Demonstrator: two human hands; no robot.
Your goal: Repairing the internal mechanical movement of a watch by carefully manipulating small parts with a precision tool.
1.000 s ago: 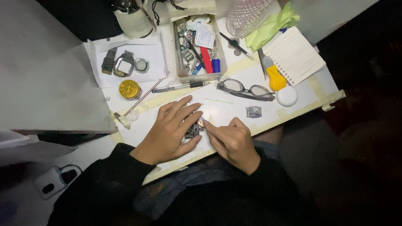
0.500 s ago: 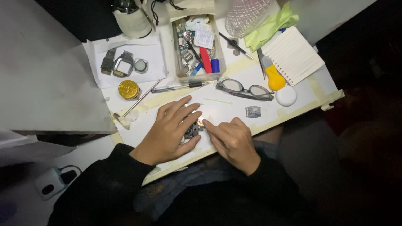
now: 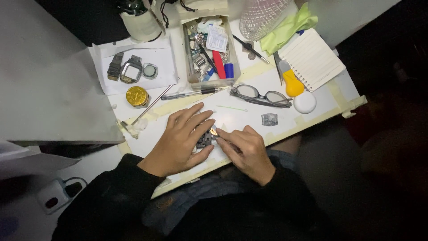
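The left hand lies flat on the white table, fingers spread and pointing toward the far side, its fingertips pressing on a small dark metal watch band that sits at the near middle of the table, just between both hands. The right hand comes in from the other side, its fingers drawn together in a pinch grip on a thin tool whose bright tip touches the band; the tool itself is too small to make out clearly. The left hand's grip is loose and apart, holding the band down rather than closing around it. Beyond the hands a pair of glasses lies folded open, with a pen just to its left and a small grey square part near the right hand. Farther back stands a clear plastic tray full of small tools and parts. To its left a sheet of paper carries a watch case and a round lens, with a round gold tin just below. To the right lie a spiral notebook, a yellow-handled tool, a white round lid and a green cloth.
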